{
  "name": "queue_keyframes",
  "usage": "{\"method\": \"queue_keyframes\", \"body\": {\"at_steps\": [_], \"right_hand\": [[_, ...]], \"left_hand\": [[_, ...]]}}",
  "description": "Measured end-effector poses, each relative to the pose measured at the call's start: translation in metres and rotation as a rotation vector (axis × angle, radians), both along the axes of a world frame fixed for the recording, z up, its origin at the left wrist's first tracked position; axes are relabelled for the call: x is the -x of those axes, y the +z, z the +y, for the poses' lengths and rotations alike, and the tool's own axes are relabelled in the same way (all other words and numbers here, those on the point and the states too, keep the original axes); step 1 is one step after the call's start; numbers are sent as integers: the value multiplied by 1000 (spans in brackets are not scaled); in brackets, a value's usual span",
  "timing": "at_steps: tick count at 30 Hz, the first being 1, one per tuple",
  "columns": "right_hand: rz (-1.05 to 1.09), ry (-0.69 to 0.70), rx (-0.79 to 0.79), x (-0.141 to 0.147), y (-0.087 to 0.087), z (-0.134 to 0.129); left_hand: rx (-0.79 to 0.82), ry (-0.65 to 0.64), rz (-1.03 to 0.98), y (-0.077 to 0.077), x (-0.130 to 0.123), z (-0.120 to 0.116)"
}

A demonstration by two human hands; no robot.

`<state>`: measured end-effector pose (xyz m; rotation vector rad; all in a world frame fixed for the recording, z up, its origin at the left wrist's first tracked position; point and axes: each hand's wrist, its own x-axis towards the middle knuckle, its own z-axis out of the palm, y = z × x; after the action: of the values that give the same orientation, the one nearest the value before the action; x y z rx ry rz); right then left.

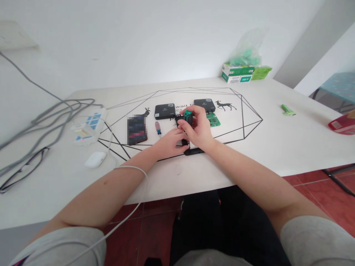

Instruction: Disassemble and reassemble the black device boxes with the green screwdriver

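Observation:
My right hand is closed around the green and black handle of a screwdriver, held upright. Its tip is hidden behind my fingers. Below it lies a black plastic casing, mostly covered by my hands. My left hand rests at the left side of this casing, fingers bent against it; I cannot make out exactly what they pinch. A green circuit board lies just right of my right hand. Behind my hands sit two flat black boxes, one on the left and one on the right.
A small screwdriver and a phone lie left of my hands. Further left are a power strip, a white earphone case, glasses and cables. Green-white boxes stand against the wall. A white cable crosses my left arm.

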<state>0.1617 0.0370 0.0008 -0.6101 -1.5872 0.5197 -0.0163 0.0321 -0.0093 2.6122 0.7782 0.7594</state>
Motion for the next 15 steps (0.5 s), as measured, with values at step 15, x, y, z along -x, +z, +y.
{"method": "queue_keyframes", "body": {"at_steps": [15], "right_hand": [[-3,19,-5,2,2,-6]], "left_hand": [[25,3,5,3,0,-2]]}}
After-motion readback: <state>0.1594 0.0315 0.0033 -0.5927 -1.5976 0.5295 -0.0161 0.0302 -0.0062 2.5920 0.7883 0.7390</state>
